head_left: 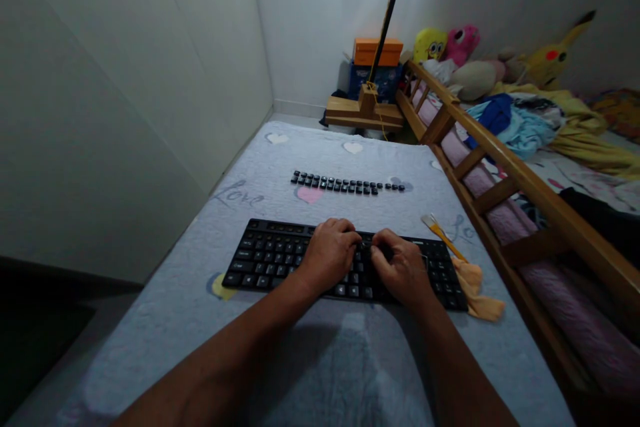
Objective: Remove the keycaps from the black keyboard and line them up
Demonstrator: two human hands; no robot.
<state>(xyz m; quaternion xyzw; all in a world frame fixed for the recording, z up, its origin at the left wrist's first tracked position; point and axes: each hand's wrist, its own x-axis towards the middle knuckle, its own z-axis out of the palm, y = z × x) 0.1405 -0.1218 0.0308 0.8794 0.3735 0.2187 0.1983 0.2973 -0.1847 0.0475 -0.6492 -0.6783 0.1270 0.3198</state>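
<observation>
A black keyboard (280, 257) lies across the patterned cloth, with both hands over its middle and right part. My left hand (333, 247) rests on the upper middle keys, its fingers curled together towards the right. Close beside it, my right hand (400, 263) is bent with thumb and forefinger near each other at the keys. What either hand's fingertips hold, if anything, is too small and dark to make out. Beyond the keyboard, loose black keycaps (345, 185) lie in two rows.
To the keyboard's right are a yellow-handled brush (443, 235) and an orange cloth (477, 290). A wooden bed rail (520, 177) runs along the right side. Behind the cloth-covered surface (315, 140) stand a wooden base (365, 110) with a pole and an orange box (377, 51).
</observation>
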